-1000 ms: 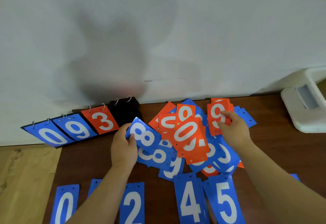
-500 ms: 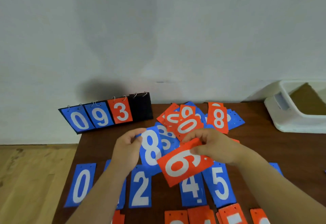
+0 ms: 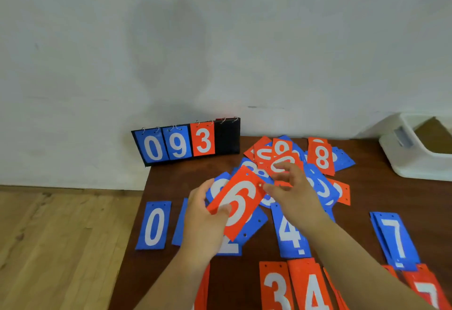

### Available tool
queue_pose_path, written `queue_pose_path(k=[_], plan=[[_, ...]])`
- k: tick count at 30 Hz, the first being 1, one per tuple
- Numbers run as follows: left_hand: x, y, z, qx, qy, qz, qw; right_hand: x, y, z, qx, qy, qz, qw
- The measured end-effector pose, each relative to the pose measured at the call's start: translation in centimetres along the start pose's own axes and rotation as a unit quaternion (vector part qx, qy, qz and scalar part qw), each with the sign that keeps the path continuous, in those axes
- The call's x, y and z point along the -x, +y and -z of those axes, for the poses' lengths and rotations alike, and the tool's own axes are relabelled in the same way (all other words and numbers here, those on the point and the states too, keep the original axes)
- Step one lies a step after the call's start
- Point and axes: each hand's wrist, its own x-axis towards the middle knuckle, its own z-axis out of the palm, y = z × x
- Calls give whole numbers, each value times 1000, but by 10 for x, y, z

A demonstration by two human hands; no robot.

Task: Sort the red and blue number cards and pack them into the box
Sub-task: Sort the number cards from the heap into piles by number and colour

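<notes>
Bare indoor room, home or office I cannot say

On my feed I see a plain white wall (image 3: 220, 40), pale wood-plank floor (image 3: 61, 248) and a dark brown table (image 3: 379, 199) set against that wall (a flip scoreboard (image 3: 186, 142) stands at its back edge), a white plastic box (image 3: 411, 160) at its far right

The flip stand (image 3: 186, 142) is at the back left of the worktop (image 3: 186, 180), against the wall. Right of it lies a heap of cards (image 3: 322, 157), and at the far right the box (image 3: 401, 160). Before the heap a row runs from card 0 (image 3: 154, 226) at left to card 7 (image 3: 394, 238) at right, with card 6 (image 3: 241, 202) held above it; card 3 (image 3: 276, 287) lies nearest.
</notes>
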Motion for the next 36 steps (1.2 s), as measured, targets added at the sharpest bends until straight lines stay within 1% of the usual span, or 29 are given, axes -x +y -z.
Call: queue_pose_path(k=[2, 4, 5, 6, 9, 13, 15, 17, 20, 23, 27, 29, 32, 34, 36], plan=[[3, -7, 11, -2, 35, -5, 999, 21, 10, -17, -40, -35, -24, 998], [7, -14, 18, -5, 21, -7, 1000, 38, 20, -34, -62, -79, -39, 994], [10, -17, 20, -1, 3, -5, 1000, 45, 24, -40, -57, -83, -37, 994], [13, -20, 20, 0, -17, -5, 1000, 49, 29, -43, -47, -72, -34, 996], [19, -28, 14, -7, -58, -23, 998, 59, 40, -39, -57, -4, -41, 998], [20, -42, -4, -29, -74, -60, 995, 76, 64, -3, -51, 90, -56, 993], [21, -50, -16, -69, -78, -78, 992, 83, 85, 25, -21, 114, -69, 991], [24, -57, -30, -103, -78, -89, 988, 91, 111, 61, 34, 113, -89, 989], [31, -69, -51, -116, -81, -71, 987, 99, 155, 122, 127, 103, -100, 982], [46, -78, -75, -122, -80, -65, 987, 98, 195, 172, 201, 73, -111, 970], [72, -91, -123, -112, -79, -42, 990, 98, 233, 226, 275, -6, -119, 954], [83, -98, -148, -104, -73, -25, 992, 96, 253, 245, 325, -53, -101, 939], [102, -100, -182, -106, -66, -22, 992, 94, 271, 262, 344, -98, -87, 930], [113, -100, -199, -111, -59, -28, 992, 94, 278, 268, 353, -114, -83, 925], [119, -102, -206, -124, -62, -38, 990, 91, 281, 270, 370, -108, -69, 920]])
